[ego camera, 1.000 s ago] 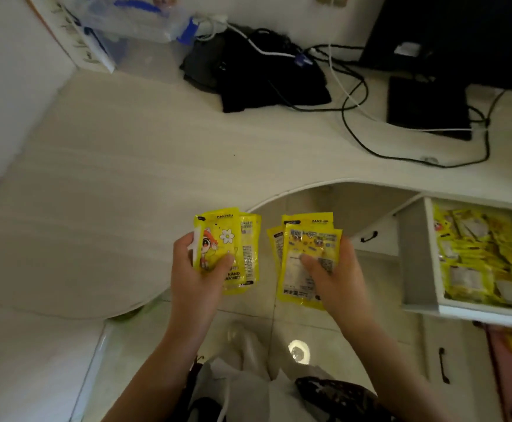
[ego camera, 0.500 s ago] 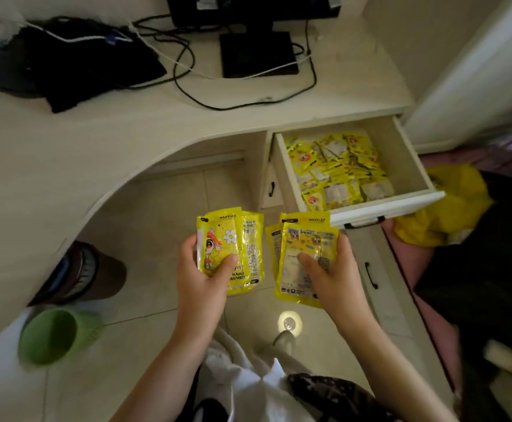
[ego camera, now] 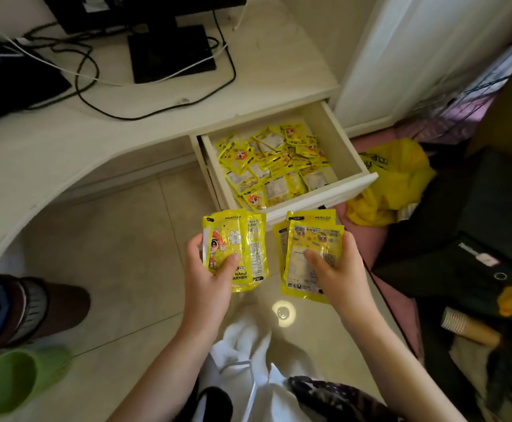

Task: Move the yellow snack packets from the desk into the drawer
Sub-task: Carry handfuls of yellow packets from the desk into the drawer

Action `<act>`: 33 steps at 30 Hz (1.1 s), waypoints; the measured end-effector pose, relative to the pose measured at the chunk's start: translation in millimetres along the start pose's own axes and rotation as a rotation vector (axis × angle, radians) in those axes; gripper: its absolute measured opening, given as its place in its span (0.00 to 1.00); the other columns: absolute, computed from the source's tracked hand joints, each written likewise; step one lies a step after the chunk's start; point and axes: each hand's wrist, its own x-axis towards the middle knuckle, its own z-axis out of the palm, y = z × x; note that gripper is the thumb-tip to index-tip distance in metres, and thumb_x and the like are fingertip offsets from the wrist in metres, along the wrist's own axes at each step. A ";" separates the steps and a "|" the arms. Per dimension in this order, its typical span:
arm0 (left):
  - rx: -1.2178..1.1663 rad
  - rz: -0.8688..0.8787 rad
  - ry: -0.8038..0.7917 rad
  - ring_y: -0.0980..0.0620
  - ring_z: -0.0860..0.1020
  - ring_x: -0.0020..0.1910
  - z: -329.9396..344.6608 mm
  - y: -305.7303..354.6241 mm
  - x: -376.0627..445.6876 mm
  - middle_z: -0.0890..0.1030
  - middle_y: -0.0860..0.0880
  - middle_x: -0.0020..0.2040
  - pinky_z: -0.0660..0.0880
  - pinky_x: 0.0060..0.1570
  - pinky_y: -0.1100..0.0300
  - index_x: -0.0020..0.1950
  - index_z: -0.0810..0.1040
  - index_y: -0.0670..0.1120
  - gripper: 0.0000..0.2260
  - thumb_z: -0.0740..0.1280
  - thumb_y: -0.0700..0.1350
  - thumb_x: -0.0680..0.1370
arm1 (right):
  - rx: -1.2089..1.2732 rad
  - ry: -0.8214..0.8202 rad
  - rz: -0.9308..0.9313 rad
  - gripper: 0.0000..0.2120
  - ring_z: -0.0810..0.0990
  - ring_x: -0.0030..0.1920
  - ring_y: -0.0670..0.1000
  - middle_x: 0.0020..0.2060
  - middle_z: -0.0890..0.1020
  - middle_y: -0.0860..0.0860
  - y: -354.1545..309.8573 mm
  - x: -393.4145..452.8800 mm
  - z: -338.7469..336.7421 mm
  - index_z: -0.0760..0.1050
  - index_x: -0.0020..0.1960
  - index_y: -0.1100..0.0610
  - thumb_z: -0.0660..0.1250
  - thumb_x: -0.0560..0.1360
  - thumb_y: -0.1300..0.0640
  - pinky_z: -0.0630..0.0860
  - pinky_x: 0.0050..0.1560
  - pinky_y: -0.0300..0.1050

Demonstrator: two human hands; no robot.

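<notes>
A pale curved desk (ego camera: 126, 129) stands over a tiled floor (ego camera: 120, 263), its open drawer (ego camera: 324, 199) heaped with yellow packets (ego camera: 273, 159). The monitor is cut off above. The left hand (ego camera: 209, 275) and right hand (ego camera: 337, 269) each grip a fan of yellow snack packets (ego camera: 236, 248) below the drawer, which now sits nearer to centre than before.

We have turned from the desk (ego camera: 66, 141) toward the open drawer (ego camera: 324, 193), which now lies just beyond both fans of packets. Our left hand (ego camera: 209, 278) and right hand (ego camera: 337, 269) now hover near its front edge.
</notes>
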 end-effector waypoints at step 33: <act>0.043 -0.538 0.150 0.49 0.75 0.50 226.5 -11.5 284.9 0.76 0.49 0.56 0.75 0.55 0.51 0.69 0.65 0.48 0.24 0.70 0.43 0.76 | -0.409 -0.383 0.127 0.26 0.77 0.60 0.56 0.67 0.73 0.56 -15.2 393.7 39.9 0.56 0.76 0.55 0.59 0.80 0.62 0.77 0.51 0.48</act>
